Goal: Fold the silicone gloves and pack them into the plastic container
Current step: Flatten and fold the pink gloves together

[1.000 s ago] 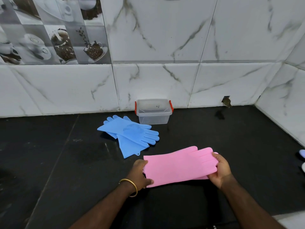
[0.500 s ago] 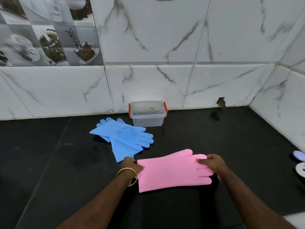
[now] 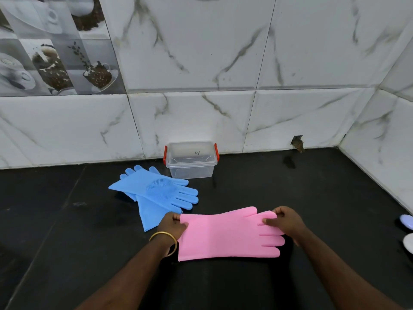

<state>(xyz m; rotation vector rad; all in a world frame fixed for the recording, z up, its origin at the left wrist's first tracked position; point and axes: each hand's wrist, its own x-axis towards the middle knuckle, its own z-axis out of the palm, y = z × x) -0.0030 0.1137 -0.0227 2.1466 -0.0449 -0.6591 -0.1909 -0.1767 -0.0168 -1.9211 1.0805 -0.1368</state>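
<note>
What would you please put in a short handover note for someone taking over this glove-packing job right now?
Left hand: fingers pinch the cuff end of the pink glove.
Right hand: fingers pinch the glove's fingertip end at its far edge.
The pink glove lies flat, unfolded, on the black counter, cuff to the left.
The blue gloves lie overlapped and unfolded behind it, near the plastic container.
The container stands against the wall with its lid on; nothing shows inside.
Done: nothing folded or packed.
Left: fold the pink glove, fold the blue ones, open the container, pack everything in.
</note>
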